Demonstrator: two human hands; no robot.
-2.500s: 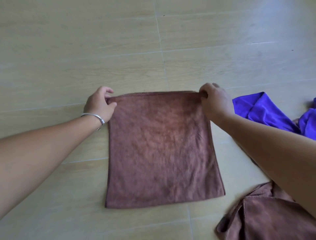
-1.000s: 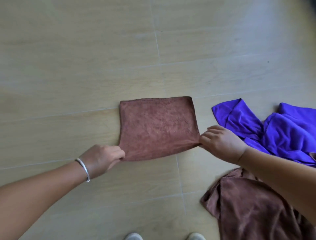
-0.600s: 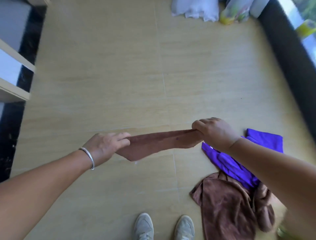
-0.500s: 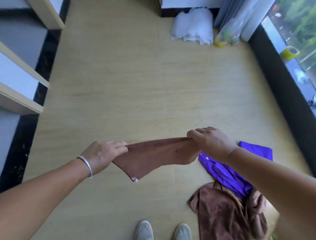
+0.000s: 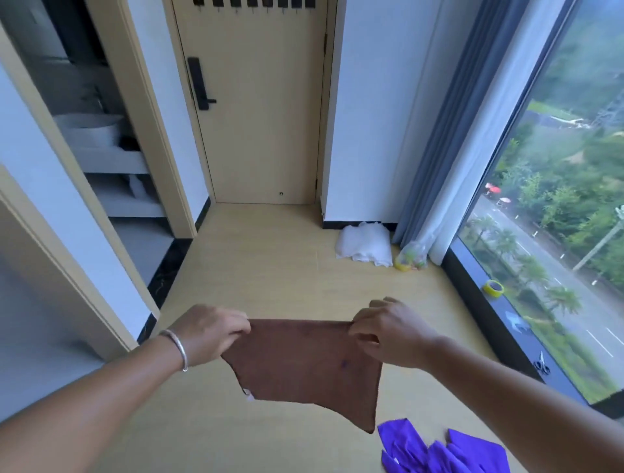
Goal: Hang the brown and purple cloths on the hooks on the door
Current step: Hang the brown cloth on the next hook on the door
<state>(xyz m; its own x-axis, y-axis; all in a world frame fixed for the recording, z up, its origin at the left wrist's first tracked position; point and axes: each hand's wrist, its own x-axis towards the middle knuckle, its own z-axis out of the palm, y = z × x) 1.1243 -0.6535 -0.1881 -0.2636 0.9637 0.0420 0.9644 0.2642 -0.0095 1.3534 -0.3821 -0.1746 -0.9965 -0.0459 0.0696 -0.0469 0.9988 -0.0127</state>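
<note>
Between both hands, head view: brown cloth is hanging folded, clear of the floor; left hand is pinching its top left corner, right hand is pinching the top right corner, top edge stretched taut between them; lower corner is drooping just above the purple cloth, which is lying crumpled on the floor at bottom right; door is standing shut straight ahead, well apart from the cloth; hooks are showing in a row along its top edge.
</note>
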